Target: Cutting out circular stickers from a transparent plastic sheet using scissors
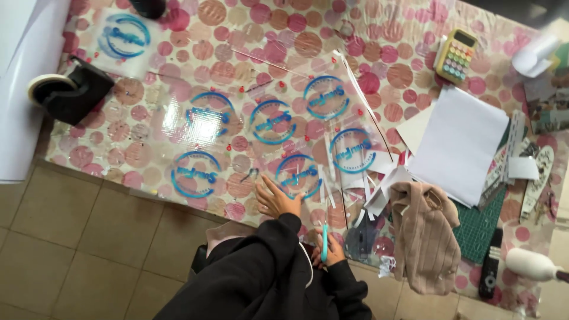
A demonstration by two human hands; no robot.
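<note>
Table (379, 53): covered w/ cloth of pink and brown dots, fills most of view above tiled floor (77, 237).
Clear sheet (237, 118): big transparent film, flat on table, printed w/ blue round logos in rows; glare at left-centre.
White paper stack (459, 142): right of sheet, tilted, partly over green cutting mat (474, 228).
Beige cloth (424, 234): crumpled at table's near edge, just right of hands.
Tape dispenser (74, 92): black, white roll, far left on table.
Calculator (455, 54): yellow, coloured keys, upper right, well apart from hands.
Paper strips (367, 189): thin white offcuts scattered betw. sheet and paper stack.
Left hand (275, 198): fingers spread, flat, pressing down on clear sheet near edge, beside a blue logo; grips nothing.
Right hand (329, 249): closed round teal cutter (325, 240), tool upright, tip at sheet's near edge.
Sleeves: black, both arms.
</note>
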